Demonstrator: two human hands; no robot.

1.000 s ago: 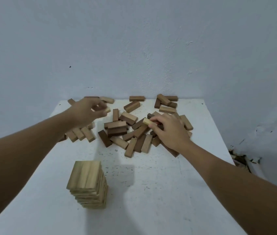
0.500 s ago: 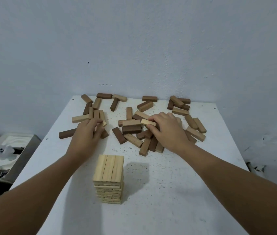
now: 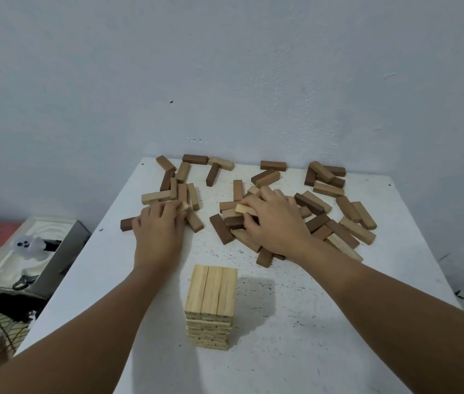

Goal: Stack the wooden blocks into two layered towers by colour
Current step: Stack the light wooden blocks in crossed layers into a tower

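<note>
On the white speckled table [image 3: 324, 322] a tower of pale wooden blocks [image 3: 210, 305] stands near the front edge, and the loose pale and dark brown blocks [image 3: 347, 223] lie scattered behind it. The right hand [image 3: 276, 223] pinches a pale rectangular block [image 3: 244, 209]; the left hand [image 3: 159, 231] curls its fingers on another pale block [image 3: 183, 206]. These blocks look light, stiff and smooth — probably best taken by the long sides, near the middle.
</note>
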